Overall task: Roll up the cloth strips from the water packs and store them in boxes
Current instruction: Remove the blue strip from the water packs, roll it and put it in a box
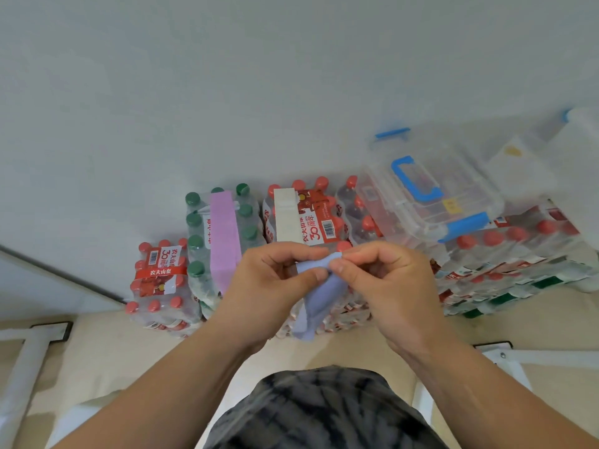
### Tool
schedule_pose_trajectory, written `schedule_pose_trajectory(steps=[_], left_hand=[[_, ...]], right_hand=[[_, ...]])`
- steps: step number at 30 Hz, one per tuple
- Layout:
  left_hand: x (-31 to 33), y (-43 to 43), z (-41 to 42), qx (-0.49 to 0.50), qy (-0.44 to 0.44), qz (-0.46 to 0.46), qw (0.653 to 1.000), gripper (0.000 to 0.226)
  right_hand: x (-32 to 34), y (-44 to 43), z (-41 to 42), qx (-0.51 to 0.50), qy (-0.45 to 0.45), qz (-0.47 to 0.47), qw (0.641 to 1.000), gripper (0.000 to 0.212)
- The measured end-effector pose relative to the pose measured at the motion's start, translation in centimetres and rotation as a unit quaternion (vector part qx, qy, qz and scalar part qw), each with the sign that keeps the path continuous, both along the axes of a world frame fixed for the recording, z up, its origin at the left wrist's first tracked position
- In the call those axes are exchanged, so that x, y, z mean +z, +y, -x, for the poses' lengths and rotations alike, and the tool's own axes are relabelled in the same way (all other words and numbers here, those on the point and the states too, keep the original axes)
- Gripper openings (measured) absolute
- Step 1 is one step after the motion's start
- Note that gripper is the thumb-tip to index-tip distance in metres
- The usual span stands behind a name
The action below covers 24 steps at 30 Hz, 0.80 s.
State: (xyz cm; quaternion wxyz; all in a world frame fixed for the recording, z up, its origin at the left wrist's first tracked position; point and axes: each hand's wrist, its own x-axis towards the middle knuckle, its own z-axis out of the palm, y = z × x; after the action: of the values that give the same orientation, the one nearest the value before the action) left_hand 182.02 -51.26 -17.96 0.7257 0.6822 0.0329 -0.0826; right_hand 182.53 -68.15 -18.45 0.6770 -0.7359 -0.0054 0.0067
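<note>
Two bare forearms reach in from the near edge, above a dark mottled garment [324, 413]. On the beige floor [113, 358] a white frame leg [22, 367] lies at the near left, and another shows at the near right.

Just beyond, the left hand [269, 286] and the right hand [389, 286] meet in mid-view, knuckles up. Both grasp the blue cloth strip [319, 296] at its top end. The left thumb presses it against curled fingers, and the right thumb and forefinger pinch its upper edge. The strip is held in the air in front of the packs. Its long axis runs from the hands down toward the viewer, and the free end hangs low and slightly left. The hands and the strip hide the near face of the middle packs.

Behind them the water packs stand on the floor against the wall [227, 92]. A small red-capped pack [160, 280] sits at the left. Beside it a green-capped pack [194, 228] carries a pink strip [223, 241] lying along its top, near to far. Next on the right, a cream strip [285, 218] lies the same way on a red-capped pack [324, 222]. At the far right a clear box [453, 189] with a blue handle and blue clips rests, lid closed, on a taller stack of packs [518, 254]. Its contents are too blurred to tell.
</note>
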Motion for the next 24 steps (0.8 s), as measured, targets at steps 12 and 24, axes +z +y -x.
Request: schedule_pose_trajectory(steps=[12, 24], left_hand=[[-0.7, -7.9, -2.8, 0.042, 0.051, -0.012, 0.998, 0.019], [0.8, -9.8, -3.8, 0.013, 0.016, -0.052, 0.998, 0.030]], right_hand=[[-1.3, -7.5, -3.3, -0.022, 0.006, -0.082, 0.996, 0.023], [-1.3, -9.9, -3.4, -0.017, 0.001, -0.048, 0.999, 0.020]])
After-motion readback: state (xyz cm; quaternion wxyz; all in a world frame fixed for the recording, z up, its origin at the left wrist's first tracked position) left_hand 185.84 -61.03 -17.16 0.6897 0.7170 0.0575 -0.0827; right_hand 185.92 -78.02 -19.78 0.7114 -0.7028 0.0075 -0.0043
